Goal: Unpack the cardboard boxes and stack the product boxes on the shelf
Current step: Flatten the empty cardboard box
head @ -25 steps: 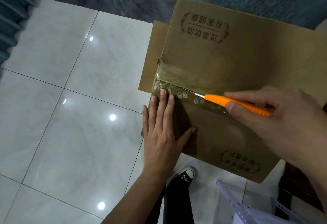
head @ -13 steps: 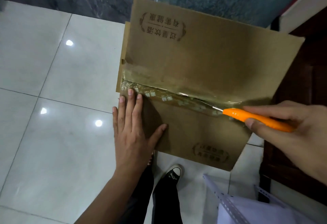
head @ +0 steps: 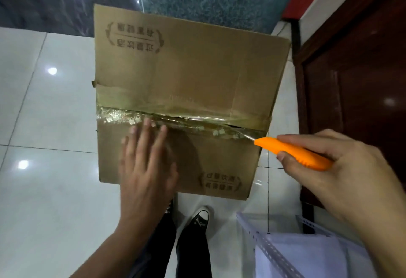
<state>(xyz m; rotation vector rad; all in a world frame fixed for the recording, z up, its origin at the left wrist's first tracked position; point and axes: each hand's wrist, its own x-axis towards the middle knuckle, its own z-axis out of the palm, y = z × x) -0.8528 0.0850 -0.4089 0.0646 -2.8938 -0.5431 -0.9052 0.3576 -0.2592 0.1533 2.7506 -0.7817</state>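
Observation:
A brown cardboard box (head: 197,69) with printed characters sits in front of me, its top seam covered by shiny clear tape (head: 175,119). The tape is slit along most of the seam, with a dark gap near the right end. My left hand (head: 147,167) lies flat with straight fingers on the near flap, fingertips at the seam. My right hand (head: 334,174) grips an orange utility knife (head: 294,154), whose short blade tip is at the box's right edge, at the end of the seam.
White glossy floor tiles (head: 44,123) spread to the left. A dark red wooden door (head: 362,80) stands at the right. A white perforated metal shelf frame (head: 274,251) is at the lower right. My legs and a black sneaker (head: 197,220) are below the box.
My right hand has drawn the knife rightwards along the taped seam from its left part to the box's right edge. My left hand has shifted a little rightwards on the near flap.

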